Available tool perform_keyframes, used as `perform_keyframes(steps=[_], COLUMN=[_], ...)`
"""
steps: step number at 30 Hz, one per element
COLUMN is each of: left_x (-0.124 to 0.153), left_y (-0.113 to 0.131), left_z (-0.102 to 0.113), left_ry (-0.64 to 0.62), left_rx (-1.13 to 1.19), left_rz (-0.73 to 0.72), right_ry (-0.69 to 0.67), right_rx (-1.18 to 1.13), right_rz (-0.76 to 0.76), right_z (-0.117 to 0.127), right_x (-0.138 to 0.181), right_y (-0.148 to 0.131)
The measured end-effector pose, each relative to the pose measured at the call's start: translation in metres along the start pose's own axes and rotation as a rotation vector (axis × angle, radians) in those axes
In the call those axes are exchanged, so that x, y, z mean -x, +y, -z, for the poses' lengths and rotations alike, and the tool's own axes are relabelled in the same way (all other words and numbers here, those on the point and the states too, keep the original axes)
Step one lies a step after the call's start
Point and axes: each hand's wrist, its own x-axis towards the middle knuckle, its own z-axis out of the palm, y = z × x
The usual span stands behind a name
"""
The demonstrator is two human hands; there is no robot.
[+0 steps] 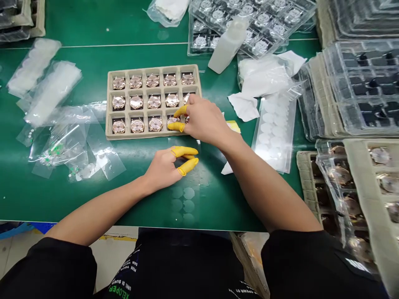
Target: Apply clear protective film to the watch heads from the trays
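A beige tray (107, 104) holds rows of rose-gold watch cases (136, 101) in separate compartments. My right hand (205, 120) is over its right end, with yellow finger cots on the thumb and a finger. Those two digits are spread apart over a watch case (173, 120) in the front row, partly covering it; no lifted item shows between them. My left hand (168, 166), also wearing yellow finger cots, lies just in front of the tray with fingers stretched to the right. Beneath and beside it is a clear sheet of round films (188, 193).
Clear plastic bags and scraps (71, 145) lie left. Behind stand clear trays of watch parts (262, 18) and a translucent white bottle (229, 43). White wipes (264, 74) and a sheet of round stickers (274, 133) are right, beside stacked trays (343, 91).
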Motion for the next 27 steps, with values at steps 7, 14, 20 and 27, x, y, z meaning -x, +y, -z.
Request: perform_keyframes(steps=[7, 14, 20, 27], left_x=[0.0, -0.003, -0.005, -0.003], left_y=[0.0, 0.002, -0.004, -0.002], left_z=[0.003, 0.006, 0.006, 0.007], left_ry=[-0.036, -0.077, -0.026, 0.017], left_rx=[-0.018, 0.022, 0.241, 0.154], left_rz=[-0.023, 0.025, 0.147, 0.184], right_ry=[-0.011, 0.068, -0.015, -0.079], right_rx=[0.008, -0.278, -1.029, -1.2], right_rz=[-0.061, -0.168, -0.388, -0.523], right_z=[-0.011, 0.008, 0.029, 0.008], right_x=[0.009, 0.02, 0.073, 0.095], right_y=[-0.005, -0.024, -0.021, -0.026])
